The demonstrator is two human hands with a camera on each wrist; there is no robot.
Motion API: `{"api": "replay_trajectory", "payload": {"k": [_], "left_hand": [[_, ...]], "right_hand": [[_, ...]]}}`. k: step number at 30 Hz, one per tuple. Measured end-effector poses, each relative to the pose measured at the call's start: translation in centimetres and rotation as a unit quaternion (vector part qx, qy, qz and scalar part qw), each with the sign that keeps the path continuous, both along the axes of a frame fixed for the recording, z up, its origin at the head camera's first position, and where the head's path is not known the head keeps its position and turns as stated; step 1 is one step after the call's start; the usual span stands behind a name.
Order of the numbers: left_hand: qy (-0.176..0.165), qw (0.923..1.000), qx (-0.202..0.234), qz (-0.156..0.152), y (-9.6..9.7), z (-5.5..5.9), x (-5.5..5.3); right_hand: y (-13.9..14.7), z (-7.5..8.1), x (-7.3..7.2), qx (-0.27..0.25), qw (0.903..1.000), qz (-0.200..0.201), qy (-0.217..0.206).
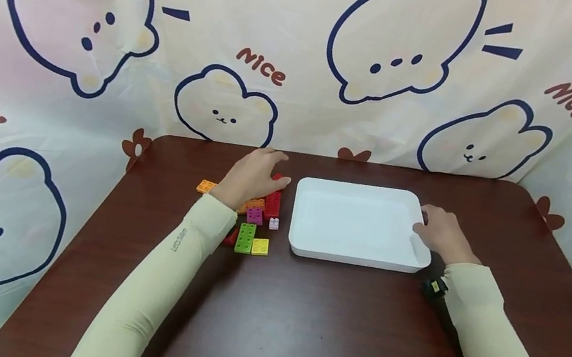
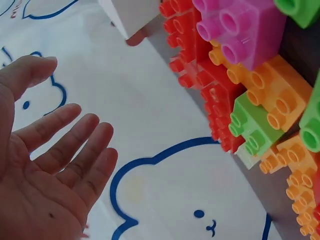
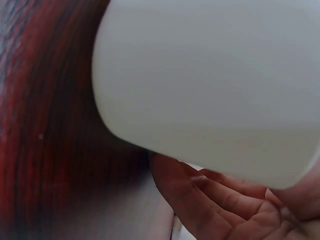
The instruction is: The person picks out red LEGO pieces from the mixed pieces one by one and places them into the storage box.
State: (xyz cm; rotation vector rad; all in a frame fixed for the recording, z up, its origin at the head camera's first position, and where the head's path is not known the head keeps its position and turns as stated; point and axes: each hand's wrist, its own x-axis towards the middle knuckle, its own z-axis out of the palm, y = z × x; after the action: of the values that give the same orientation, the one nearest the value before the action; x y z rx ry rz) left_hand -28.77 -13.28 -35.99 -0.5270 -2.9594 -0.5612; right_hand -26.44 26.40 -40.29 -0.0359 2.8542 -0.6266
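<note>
My left hand (image 1: 254,178) hovers over a cluster of toy building blocks, partly hiding them. In the left wrist view that hand (image 2: 55,165) has its fingers apart and holds nothing. Around it lie a red block (image 1: 272,205), a purple block (image 1: 254,216), a green block (image 1: 245,238), a yellow block (image 1: 260,247) and an orange block (image 1: 205,186). With my right hand (image 1: 444,233) I grip the right edge of a white rectangular tray (image 1: 358,224). The right wrist view shows the fingers (image 3: 195,200) at the tray's outer edge.
A dark brown table (image 1: 293,333) carries the tray and blocks. Behind it and at both sides hangs a pale curtain (image 1: 312,30) printed with cartoon bears. A small dark device (image 1: 436,288) sits at my right wrist.
</note>
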Motion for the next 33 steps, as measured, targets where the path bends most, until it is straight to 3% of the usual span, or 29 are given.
{"api": "replay_trajectory", "payload": {"k": [8,15,22,33], "left_hand": [[-0.073,0.997,-0.026,-0.003,1.0,-1.5,-2.6],[-0.096,0.9903,-0.099,-0.021,1.3,-2.7,-4.4],[-0.114,0.9879,-0.104,-0.016,1.4,-3.6,-4.8],[-0.119,0.9861,-0.113,-0.028,1.6,-4.0,-5.3]], "right_hand": [[0.2,-0.5,0.0,0.003,1.0,-0.003,0.0],[0.0,-0.5,0.0,-0.002,1.0,-0.005,0.002],[0.0,-0.4,0.1,-0.002,1.0,-0.006,-0.005],[0.1,-0.6,0.2,0.001,1.0,-0.005,0.0]]}}
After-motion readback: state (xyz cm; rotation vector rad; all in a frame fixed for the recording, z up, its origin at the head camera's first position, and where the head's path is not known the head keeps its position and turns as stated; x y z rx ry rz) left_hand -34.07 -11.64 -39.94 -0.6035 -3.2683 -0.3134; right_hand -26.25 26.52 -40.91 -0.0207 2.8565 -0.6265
